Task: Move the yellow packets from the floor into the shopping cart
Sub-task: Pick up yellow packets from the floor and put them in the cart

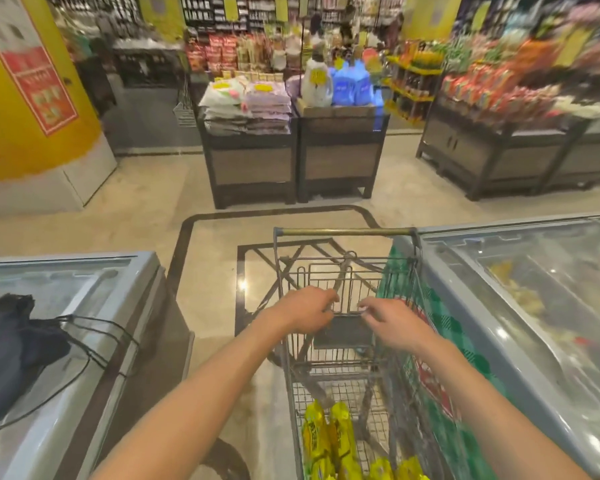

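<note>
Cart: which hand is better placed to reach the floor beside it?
Probably the left hand: bare floor lies left of the cart; on the right, a green bag and a freezer block the way.

Left hand (305, 310), right hand (394, 323) on shopping cart (347, 232); yellow packets (328, 441) inside

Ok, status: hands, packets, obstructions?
Left hand, right hand grip seat flap of grey wire shopping cart. Yellow plastic packets in cart. Glass-topped freezers either side.

yellow packets (329, 441) upright in wire shopping cart (347, 232)
</note>
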A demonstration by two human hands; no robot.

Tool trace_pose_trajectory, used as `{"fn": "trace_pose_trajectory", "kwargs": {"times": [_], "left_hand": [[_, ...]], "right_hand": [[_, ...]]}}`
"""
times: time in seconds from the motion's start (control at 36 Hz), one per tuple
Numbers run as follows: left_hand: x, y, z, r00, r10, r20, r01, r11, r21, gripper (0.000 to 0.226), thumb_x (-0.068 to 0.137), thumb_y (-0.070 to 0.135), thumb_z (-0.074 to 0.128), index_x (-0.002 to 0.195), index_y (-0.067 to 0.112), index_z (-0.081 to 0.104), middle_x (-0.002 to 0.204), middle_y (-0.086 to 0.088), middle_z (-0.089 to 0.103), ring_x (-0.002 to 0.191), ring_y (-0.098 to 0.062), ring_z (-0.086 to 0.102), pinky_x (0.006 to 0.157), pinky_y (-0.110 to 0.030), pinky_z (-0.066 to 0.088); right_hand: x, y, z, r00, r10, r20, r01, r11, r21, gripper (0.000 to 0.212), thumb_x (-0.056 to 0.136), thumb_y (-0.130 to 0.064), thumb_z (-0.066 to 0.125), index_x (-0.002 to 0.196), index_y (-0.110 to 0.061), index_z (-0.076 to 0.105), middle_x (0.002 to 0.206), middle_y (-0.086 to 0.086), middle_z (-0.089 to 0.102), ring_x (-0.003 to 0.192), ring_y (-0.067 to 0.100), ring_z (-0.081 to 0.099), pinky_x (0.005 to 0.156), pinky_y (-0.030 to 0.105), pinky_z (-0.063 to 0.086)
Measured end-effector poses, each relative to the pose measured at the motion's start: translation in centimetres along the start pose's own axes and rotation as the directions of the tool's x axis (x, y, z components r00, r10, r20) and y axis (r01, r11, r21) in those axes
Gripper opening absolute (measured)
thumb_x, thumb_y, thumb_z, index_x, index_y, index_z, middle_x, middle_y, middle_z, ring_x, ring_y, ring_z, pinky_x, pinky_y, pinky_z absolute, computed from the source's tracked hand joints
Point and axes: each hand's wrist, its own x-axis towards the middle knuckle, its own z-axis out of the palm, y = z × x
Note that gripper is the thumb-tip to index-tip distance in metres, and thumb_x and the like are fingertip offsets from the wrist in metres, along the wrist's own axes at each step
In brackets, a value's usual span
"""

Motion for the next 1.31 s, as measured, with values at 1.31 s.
{"fn": "trace_pose_trajectory", "kwargs": {"times": [1.31], "left_hand": [[-30.5,36.8,20.3,0.087,0.883,0.461,-0.981,0.156,-0.113,0.051,0.094,0.051,0.047,0.14,0.031,0.041,0.14,0.001,0.057,0.126,-0.024,0.055,0.103,-0.048,0.045]], "right_hand": [[-63.9,-9.8,18.3,0.07,0.964,-0.257,-0.78,0.213,0.589,0.037,0.097,-0.039,0.046,0.131,-0.026,0.053,0.128,-0.005,0.061,0.105,0.009,0.057,0.089,0.029,0.048]]}}
